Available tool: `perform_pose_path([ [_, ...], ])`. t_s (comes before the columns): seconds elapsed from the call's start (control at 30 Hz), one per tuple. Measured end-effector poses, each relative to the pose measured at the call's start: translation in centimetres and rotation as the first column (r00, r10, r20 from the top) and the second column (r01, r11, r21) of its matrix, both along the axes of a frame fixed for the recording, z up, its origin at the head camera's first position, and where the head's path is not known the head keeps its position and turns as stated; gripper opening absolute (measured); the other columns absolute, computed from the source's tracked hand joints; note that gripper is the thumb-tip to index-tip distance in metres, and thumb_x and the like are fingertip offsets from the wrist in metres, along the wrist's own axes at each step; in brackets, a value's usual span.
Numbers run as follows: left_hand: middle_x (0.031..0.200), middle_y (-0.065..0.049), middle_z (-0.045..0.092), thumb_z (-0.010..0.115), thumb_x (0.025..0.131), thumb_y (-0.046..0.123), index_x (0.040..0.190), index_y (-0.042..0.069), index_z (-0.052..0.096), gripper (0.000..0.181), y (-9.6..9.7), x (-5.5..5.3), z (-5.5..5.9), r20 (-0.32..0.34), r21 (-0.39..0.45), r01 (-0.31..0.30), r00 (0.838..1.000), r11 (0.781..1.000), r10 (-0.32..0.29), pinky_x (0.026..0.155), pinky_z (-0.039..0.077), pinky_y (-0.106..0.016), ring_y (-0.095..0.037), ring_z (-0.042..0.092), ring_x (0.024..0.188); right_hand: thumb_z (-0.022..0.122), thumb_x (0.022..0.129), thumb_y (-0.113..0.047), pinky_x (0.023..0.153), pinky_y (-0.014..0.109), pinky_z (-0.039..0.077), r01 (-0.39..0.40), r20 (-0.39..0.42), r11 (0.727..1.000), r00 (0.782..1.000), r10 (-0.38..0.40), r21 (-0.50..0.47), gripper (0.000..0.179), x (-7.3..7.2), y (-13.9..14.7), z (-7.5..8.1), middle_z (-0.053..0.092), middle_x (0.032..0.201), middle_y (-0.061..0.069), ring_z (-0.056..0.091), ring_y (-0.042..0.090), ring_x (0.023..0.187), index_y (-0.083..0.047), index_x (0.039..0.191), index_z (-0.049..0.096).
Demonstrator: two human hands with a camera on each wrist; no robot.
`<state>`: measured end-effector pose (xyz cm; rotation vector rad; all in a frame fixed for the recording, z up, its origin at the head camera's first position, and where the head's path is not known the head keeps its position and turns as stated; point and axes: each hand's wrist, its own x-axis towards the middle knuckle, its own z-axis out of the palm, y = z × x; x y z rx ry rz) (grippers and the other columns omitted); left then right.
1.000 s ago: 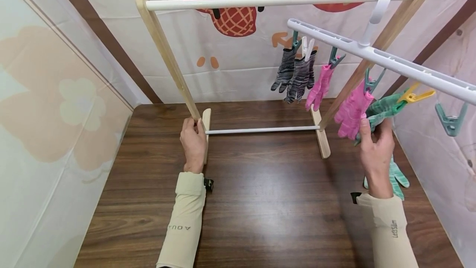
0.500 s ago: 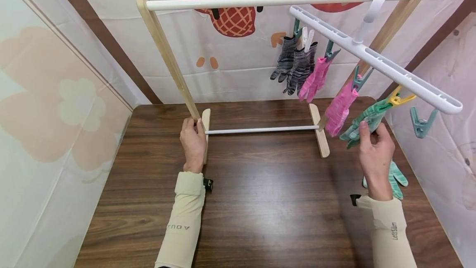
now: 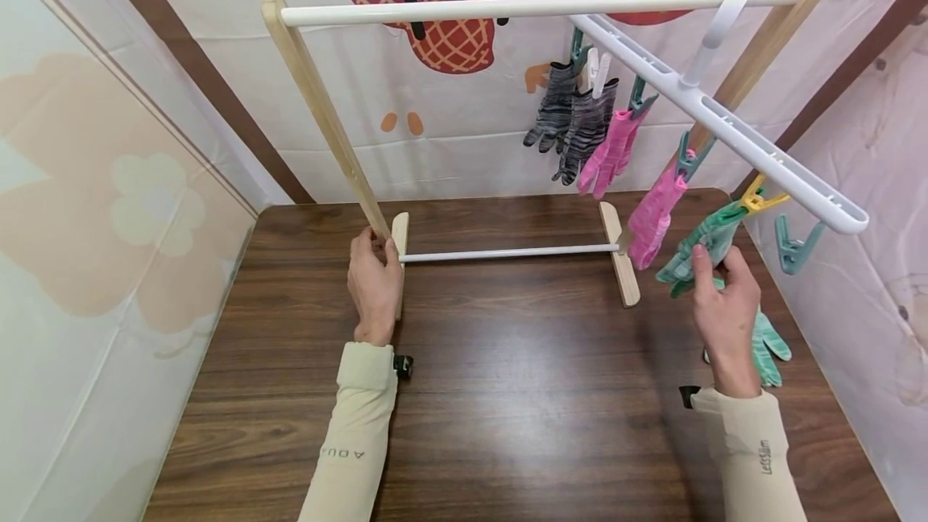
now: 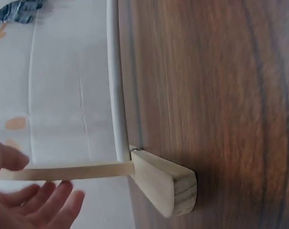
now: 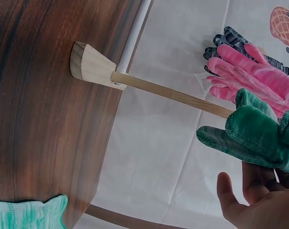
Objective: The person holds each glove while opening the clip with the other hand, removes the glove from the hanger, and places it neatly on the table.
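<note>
My left hand is around the lower part of the left wooden post of a drying rack. In the left wrist view, thumb and fingers lie on opposite sides of that post. My right hand is at a green glove, clipped by a yellow clothespin to a grey hanger. In the right wrist view, the thumb stands apart while other fingers reach the glove's underside. Beside it hang pink gloves and dark striped gloves, held by clothespins.
The hanger's hook sits over the rack's white top rail. An unused teal clothespin hangs at its near end. Another green glove lies on the wooden table. Printed cloth walls surround the table.
The hanger's near end has swung left, carrying the green and pink gloves with it. My right hand has shifted slightly left; my left hand stays on the post.
</note>
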<state>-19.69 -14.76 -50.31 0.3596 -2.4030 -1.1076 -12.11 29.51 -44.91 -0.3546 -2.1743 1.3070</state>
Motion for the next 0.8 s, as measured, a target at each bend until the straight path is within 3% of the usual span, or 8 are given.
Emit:
perform_pose_path([
  [0.2,0.132,-0.014,0.054,0.063,0.103,0.022,0.140,0.011,0.047,0.042,1.3,0.6,1.2,-0.104,0.051,-0.093,0.990,0.994,0.098,0.083,0.050,-0.050,-0.034,0.062,0.114,0.063,0.105,-0.034,0.078,0.016,0.042,-0.001,-0.010,1.000,1.000,0.001,-0.010,0.032,0.1,0.1,-0.1,0.060,0.090,-0.028,0.059,-0.004,0.090,-0.003,0.108,0.068],
  [0.3,0.133,-0.014,0.051,0.064,0.102,0.018,0.137,0.010,0.046,0.040,2.2,0.9,2.2,-0.168,0.079,-0.094,0.980,0.992,0.106,0.083,0.050,-0.043,-0.030,0.060,0.116,0.064,0.104,-0.034,0.075,0.016,0.042,0.005,-0.009,1.000,1.000,-0.005,-0.018,0.032,0.2,0.3,-0.2,0.060,0.088,-0.027,0.058,-0.003,0.086,-0.002,0.107,0.068],
  [0.5,0.129,-0.017,0.051,0.061,0.102,0.012,0.127,0.004,0.054,0.027,4.2,1.6,4.4,-0.275,0.074,0.023,0.961,0.997,-0.001,0.088,0.054,-0.046,-0.032,0.060,0.114,0.064,0.104,-0.034,0.072,0.016,0.043,0.003,-0.008,1.000,1.000,-0.004,-0.022,0.033,0.3,0.3,-0.2,0.061,0.086,-0.028,0.059,-0.003,0.082,-0.002,0.107,0.069],
  [0.63,0.125,-0.014,0.058,0.059,0.103,0.012,0.120,0.006,0.062,0.019,5.8,2.0,5.5,-0.281,0.007,0.108,0.954,0.994,-0.102,0.091,0.054,-0.045,-0.029,0.061,0.113,0.065,0.104,-0.033,0.074,0.015,0.043,-0.005,-0.026,1.000,1.000,0.005,-0.018,0.034,0.3,0.2,-0.2,0.062,0.085,-0.031,0.061,-0.006,0.085,0.000,0.105,0.070],
  [0.8,0.114,-0.010,0.066,0.060,0.102,0.010,0.114,0.007,0.068,0.015,8.0,2.4,6.8,-0.273,-0.061,0.231,0.932,0.971,-0.238,0.097,0.053,-0.045,-0.025,0.065,0.110,0.065,0.104,-0.032,0.077,0.014,0.044,-0.019,-0.043,0.999,0.999,0.018,-0.028,0.033,0.5,0.1,-0.3,0.063,0.088,-0.029,0.062,-0.006,0.089,0.002,0.105,0.069],
])
